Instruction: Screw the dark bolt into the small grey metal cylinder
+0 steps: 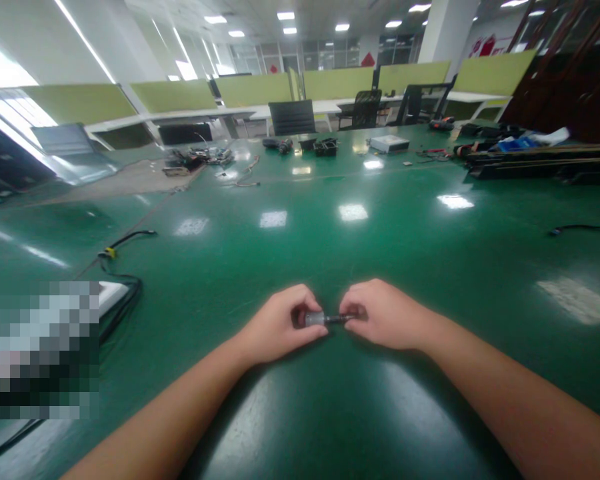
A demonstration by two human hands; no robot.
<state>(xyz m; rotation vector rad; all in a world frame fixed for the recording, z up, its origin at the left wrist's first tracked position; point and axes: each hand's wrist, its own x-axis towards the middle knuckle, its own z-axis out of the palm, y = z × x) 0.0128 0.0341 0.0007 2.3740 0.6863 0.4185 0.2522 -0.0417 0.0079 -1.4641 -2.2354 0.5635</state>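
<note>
L hand [285, 323] pinches gray cylinder [314, 319], R hand [380, 315] grips dark shaft [336, 319]; long axis runs L-R between 2 hands, equally near.

Both hands [329, 319] pinching; forearms converging

This is an open-plan office with one broad surface used like a workshop's. Green partitions [253, 89] stand along white desks [323, 107], with black chairs [292, 117] at them. Flat light panels [286, 16] are set in the ceiling, a white pillar [447, 30] rises at the right, and glass walls [397, 53] run across the back. The workshop side shows on the glossy green bench [300, 247]: loose cables [125, 287], a jumble of parts [197, 160] and dark bars [535, 163].
</note>
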